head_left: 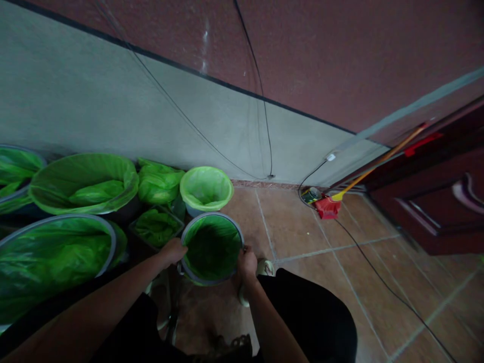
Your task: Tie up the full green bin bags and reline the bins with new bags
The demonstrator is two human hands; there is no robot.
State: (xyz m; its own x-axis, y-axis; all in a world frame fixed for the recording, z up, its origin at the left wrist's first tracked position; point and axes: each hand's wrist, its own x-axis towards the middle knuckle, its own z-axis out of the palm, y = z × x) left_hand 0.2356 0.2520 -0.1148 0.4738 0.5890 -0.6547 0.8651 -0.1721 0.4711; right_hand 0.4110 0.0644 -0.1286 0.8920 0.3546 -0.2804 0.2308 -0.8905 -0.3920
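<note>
Between my two hands is a round trash bin (213, 248) with a grey rim and a green bag lining its inside. My left hand (173, 251) is closed on the left side of the rim. On the opposite side, my right hand (247, 261) grips the rim too, fingers partly hidden. Just behind stands a smaller bin (206, 188) with a pale green liner folded over its edge. To the left of my left hand sits a squarish bin (157, 227) with a crumpled green bag in it.
Large bins lined with green bags, such as the oval bin (85, 182), crowd the left side. A red dustpan (327, 207), a tin can (312, 194) and a yellow-handled broom (372, 164) are near the door (434, 212). A black cable (381, 280) crosses the tiled floor.
</note>
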